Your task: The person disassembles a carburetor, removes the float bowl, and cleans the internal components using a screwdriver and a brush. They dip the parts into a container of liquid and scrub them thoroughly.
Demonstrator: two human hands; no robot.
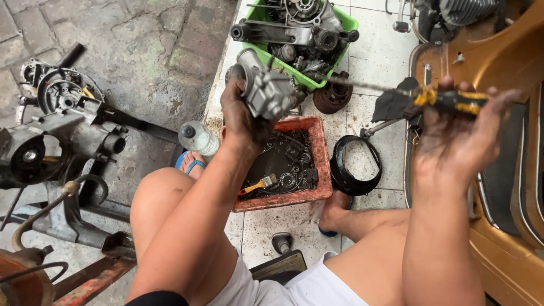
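Left hand (pixel 245 116) gripping carburetor (pixel 266 90) | right hand (pixel 459 133) clenching screwdriver (pixel 447 101) | one red tray (pixel 317 170) sitting at 6 o'clock below carburetor | one green bin (pixel 345 25) at 12 | one bottle (pixel 198 137) at 9

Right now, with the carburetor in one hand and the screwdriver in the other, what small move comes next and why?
Probably steer the screwdriver tip onto the carburetor: the left hand holds it over the red tray, while the right hand aims the shaft at it.
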